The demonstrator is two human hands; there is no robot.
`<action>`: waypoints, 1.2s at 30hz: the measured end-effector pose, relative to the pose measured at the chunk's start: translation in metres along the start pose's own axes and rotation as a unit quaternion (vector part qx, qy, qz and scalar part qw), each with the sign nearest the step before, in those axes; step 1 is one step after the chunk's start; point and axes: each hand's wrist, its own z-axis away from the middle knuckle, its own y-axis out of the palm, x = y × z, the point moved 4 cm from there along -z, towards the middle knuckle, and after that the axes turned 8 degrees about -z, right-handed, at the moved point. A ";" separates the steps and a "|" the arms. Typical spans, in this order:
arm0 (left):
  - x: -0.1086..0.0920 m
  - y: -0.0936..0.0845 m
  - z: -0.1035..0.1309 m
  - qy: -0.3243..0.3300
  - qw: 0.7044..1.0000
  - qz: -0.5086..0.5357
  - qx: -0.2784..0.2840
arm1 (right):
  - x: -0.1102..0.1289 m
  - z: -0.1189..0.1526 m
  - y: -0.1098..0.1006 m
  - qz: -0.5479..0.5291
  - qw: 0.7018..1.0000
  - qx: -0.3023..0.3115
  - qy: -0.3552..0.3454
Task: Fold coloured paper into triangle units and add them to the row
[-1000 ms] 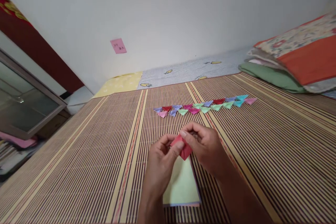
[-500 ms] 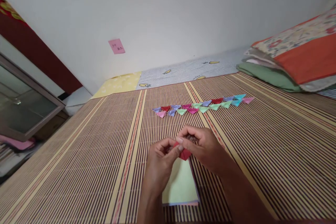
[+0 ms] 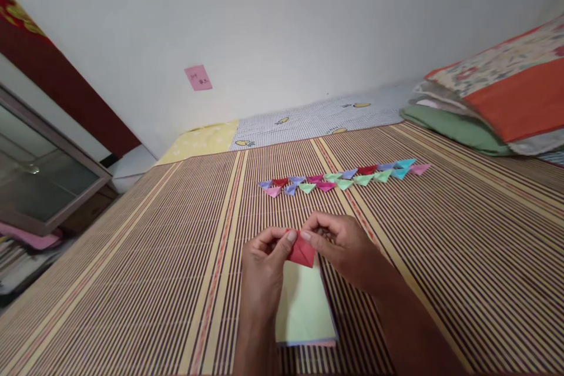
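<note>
A small folded piece of red paper (image 3: 302, 251) is held up between my two hands. My left hand (image 3: 267, 249) pinches its left upper edge, thumb in front and fingers behind. At its upper right corner, the thumb and forefinger of my right hand (image 3: 337, 241) are closed on the paper. Just below lies a stack of coloured paper (image 3: 306, 308), pale green on top, with blue and pink edges showing at the front. Beyond my hands, several small folded paper triangles (image 3: 326, 186) in pink, red, blue and green form two slanting rows.
A striped bamboo mat (image 3: 154, 258) covers the surface. Folded bedding (image 3: 511, 100) is piled at the right, and a checked cloth (image 3: 304, 120) runs along the wall. A pink note (image 3: 198, 77) is on the wall. A glass-fronted cabinet (image 3: 39, 170) stands at the left.
My hands have moved slightly apart, the left one shifting leftward. More of the red paper's face now shows between them. The view has shifted a little.
</note>
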 end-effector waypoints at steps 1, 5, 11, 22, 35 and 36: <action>0.000 0.000 0.000 -0.001 1.000 0.003 -0.005 | -0.001 0.000 0.000 -0.002 1.000 -0.001 0.005; -0.001 -0.001 -0.001 -0.005 0.999 0.023 -0.024 | -0.004 -0.001 0.000 -0.015 1.000 0.005 0.025; -0.002 -0.002 -0.002 -0.020 0.998 0.052 0.000 | -0.002 0.002 0.000 -0.020 0.999 0.041 0.031; 0.005 -0.002 -0.002 -0.014 0.998 0.062 -0.015 | 0.000 0.002 0.004 -0.014 0.998 0.053 0.005; -0.002 -0.011 -0.002 -0.006 0.975 0.143 0.170 | 0.001 0.000 -0.004 -0.024 1.000 -0.006 -0.005; -0.004 -0.013 -0.001 0.002 0.971 0.160 0.180 | 0.000 0.000 -0.005 -0.032 0.999 -0.018 -0.007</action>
